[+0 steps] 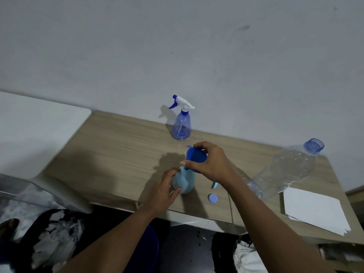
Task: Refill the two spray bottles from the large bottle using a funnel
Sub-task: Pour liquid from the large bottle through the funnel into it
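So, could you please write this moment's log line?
left hand holds light-blue spray bottle | right hand holds blue funnel at its neck

Bare left grip (164,191) and bare right grip (211,164) on bare forearms (262,217). Lower down, black cloth (57,233) with white blotches, apparently worn over the lap, blurred.

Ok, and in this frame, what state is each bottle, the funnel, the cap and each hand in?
Light blue bottle: upright, top off, gripped by left hand.
Funnel: tilted at that bottle's mouth, pinched by right hand.
Clear spray bottle: upright at the back, sprayer on, untouched.
Large bottle: uncapped, untouched.
Blue cap: loose on table.
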Available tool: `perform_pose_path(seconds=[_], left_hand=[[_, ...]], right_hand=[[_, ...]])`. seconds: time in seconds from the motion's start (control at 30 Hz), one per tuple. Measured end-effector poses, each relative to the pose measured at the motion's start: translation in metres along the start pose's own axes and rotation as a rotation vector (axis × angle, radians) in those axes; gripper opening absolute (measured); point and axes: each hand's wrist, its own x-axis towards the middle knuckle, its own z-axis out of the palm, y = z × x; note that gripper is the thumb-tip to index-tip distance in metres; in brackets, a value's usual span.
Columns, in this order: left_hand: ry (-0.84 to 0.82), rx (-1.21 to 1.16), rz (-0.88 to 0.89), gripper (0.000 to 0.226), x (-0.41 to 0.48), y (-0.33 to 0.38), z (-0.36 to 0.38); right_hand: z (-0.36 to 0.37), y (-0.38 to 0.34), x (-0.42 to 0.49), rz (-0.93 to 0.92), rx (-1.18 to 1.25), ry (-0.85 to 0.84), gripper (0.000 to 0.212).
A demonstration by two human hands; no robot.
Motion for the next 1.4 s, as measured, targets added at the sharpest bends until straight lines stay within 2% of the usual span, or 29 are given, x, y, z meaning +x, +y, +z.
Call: perform_pose_path(seconds=[0.23, 0.47, 0.57, 0.7, 0.77, 0.83, 0.9, 1.0, 1.07, 1.2, 1.3, 1.4], left_hand=[[0.005, 0.022, -0.027, 0.067, -0.002, 0.006, -0.002], [0.02, -0.018, -0.034, 0.065, -0.004, 0.006, 0.001], [0.017, -0.027, -0.054, 0.063, -0.005, 0.007, 0.001], [0.028, 0.003, -0.06, 0.069, -0.007, 0.008, -0.002], [0.026, 0.005, -0.065, 0.075, -0.008, 0.005, -0.001], [0.038, 0.002, -0.083, 0.081, -0.007, 0.005, 0.001], [0.038, -0.006, -0.104, 0.082, -0.005, 0.007, 0.002], [0.025, -0.008, -0.12, 0.077, -0.006, 0.013, 0.001], [0.027, -0.015, -0.113, 0.076, -0.008, 0.016, 0.003], [0.01, -0.033, -0.114, 0.072, -0.013, 0.023, 0.003], [0.013, -0.078, -0.17, 0.072, -0.013, 0.03, 0.001], [0.087, -0.185, -0.226, 0.08, -0.007, 0.044, -0.004]], right_hand=[[0.017, 0.007, 0.002, -0.008, -0.052, -0.006, 0.086], [0.014, 0.014, -0.01, 0.033, 0.1, 0.057, 0.057], [0.004, 0.026, -0.026, 0.089, 0.229, 0.242, 0.042], [-0.013, 0.049, -0.071, 0.148, 0.334, 0.631, 0.013], [-0.019, 0.068, -0.1, 0.205, 0.352, 0.824, 0.007], [-0.029, 0.089, -0.117, 0.295, 0.371, 0.978, 0.019], [-0.047, 0.106, -0.123, 0.361, 0.355, 1.032, 0.04], [-0.078, 0.114, -0.118, 0.34, 0.326, 0.913, 0.079], [-0.095, 0.116, -0.111, 0.303, 0.29, 0.81, 0.094], [-0.109, 0.12, -0.102, 0.268, 0.324, 0.699, 0.095], [-0.11, 0.119, -0.104, 0.245, 0.321, 0.695, 0.091], [-0.115, 0.104, -0.106, 0.151, 0.295, 0.706, 0.09]])
